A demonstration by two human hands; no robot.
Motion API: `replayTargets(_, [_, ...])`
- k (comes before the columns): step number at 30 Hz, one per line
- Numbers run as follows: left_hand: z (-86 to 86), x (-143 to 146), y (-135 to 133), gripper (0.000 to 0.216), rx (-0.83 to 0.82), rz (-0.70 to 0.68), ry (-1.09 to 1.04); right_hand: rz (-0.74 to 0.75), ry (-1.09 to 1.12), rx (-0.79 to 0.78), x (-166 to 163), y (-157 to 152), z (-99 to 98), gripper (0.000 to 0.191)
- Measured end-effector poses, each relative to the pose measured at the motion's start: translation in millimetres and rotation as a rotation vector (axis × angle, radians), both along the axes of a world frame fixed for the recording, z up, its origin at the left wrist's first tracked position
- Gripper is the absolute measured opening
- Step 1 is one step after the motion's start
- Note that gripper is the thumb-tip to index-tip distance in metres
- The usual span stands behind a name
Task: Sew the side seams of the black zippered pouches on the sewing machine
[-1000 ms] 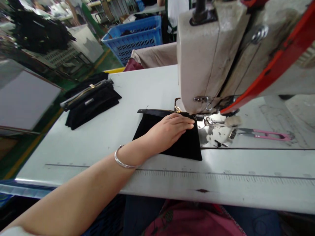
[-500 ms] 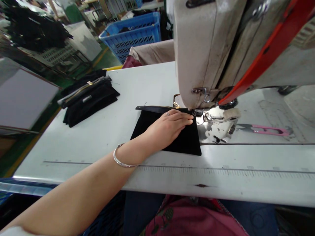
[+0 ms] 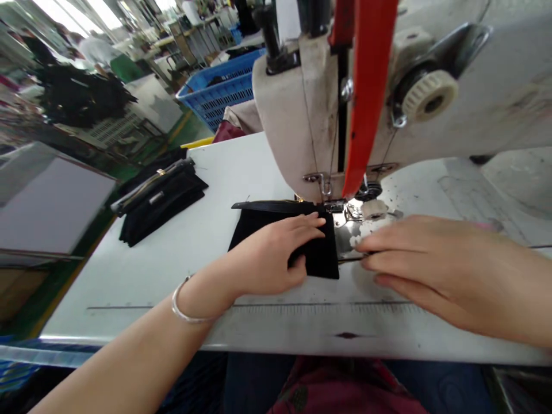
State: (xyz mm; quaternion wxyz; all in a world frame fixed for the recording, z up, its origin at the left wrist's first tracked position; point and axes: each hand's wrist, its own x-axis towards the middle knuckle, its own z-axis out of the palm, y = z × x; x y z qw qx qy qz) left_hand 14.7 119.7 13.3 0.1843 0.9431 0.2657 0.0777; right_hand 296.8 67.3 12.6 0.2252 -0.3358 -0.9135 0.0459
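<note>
Left hand (image 3: 276, 256) open, palm down, flat on the black fabric piece (image 3: 321, 261). Right hand (image 3: 435, 270) has its fingers straight and together, tips just beside the piece's right edge; we cannot tell whether it pinches anything. The sewing machine (image 3: 293, 115) rises over the white table (image 3: 241, 167). The piece lies there, its top corner at the presser foot (image 3: 334, 206). Our judgement: press lightly, hold that edge square to the foot, and keep fingertips off the needle line.
</note>
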Motion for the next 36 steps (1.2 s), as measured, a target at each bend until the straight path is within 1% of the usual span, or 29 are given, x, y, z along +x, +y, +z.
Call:
replayTargets(2, [-7.0,4.6,-7.9,0.056,0.091,0.027,0.021,0.134,-0.063,-0.034,-17.4,13.7,-7.5,0.023])
replayTargets(3, [-10.3,6.3,-11.0,0.054,0.116,0.035,0.019,0.167,-0.069,-0.054,-25.0,18.9,-12.6,0.023])
replayTargets(4, [-12.9,7.3,-13.0,0.052,0.124,0.051,0.001,0.169,-0.05,-0.075,-30.9,22.5,-17.9,0.023])
replayTargets(6, [-15.2,7.3,-13.2,0.053,0.091,0.109,-0.069,0.17,0.004,-0.1,-36.5,24.6,-26.9,0.023])
replayTargets(8, [-14.2,5.3,-9.4,0.055,0.014,0.183,-0.163,0.168,0.046,-0.097,-35.7,22.0,-31.9,0.022])
replayTargets(11, [-10.5,1.8,-2.2,0.042,-0.087,0.314,-0.297,0.178,0.051,-0.067,-32.3,17.1,-33.1,0.022])
replayTargets(14, [-8.9,0.1,1.0,0.035,-0.115,0.411,-0.339,0.137,0.046,-0.035,-36.1,14.8,-32.4,0.026])
replayTargets(16, [-9.4,0.6,0.6,0.033,-0.118,0.398,-0.328,0.123,0.029,-0.043,-41.3,13.8,-32.8,0.029])
replayTargets(18, [-10.9,2.2,-0.6,0.03,-0.089,0.319,-0.289,0.125,0.019,-0.081,-45.0,12.7,-33.1,0.028])
replayTargets(20, [-13.2,4.4,-1.9,0.031,-0.009,0.229,-0.221,0.129,0.035,-0.114,-44.8,12.0,-32.7,0.022])
replayTargets(21, [-14.6,5.6,-2.5,0.035,0.037,0.193,-0.177,0.127,0.043,-0.119,-43.2,12.4,-32.1,0.02])
replayTargets(23, [-17.2,7.4,-3.7,0.051,0.11,0.157,-0.085,0.089,0.054,-0.083,-38.2,15.3,-31.0,0.018])
replayTargets(25, [-19.4,8.5,-5.0,0.064,0.14,0.136,-0.026,-0.034,0.044,0.016,-33.4,21.1,-30.6,0.021])
replayTargets(27, [-21.1,9.0,-6.2,0.066,0.145,0.113,-0.018,-0.177,-0.006,0.131,-31.2,27.9,-31.6,0.026])
replayTargets(28, [-21.7,9.3,-6.7,0.065,0.143,0.106,-0.028,-0.22,-0.045,0.167,-31.3,30.9,-32.3,0.029])
replayTargets(31, [-23.1,10.3,-7.1,0.063,0.126,0.108,-0.057,-0.243,-0.139,0.184,-34.2,35.6,-34.4,0.032])
replayTargets(36, [-24.9,13.8,-3.8,0.061,0.123,0.142,-0.078,-0.246,-0.123,0.151,-36.8,35.6,-34.6,0.029])
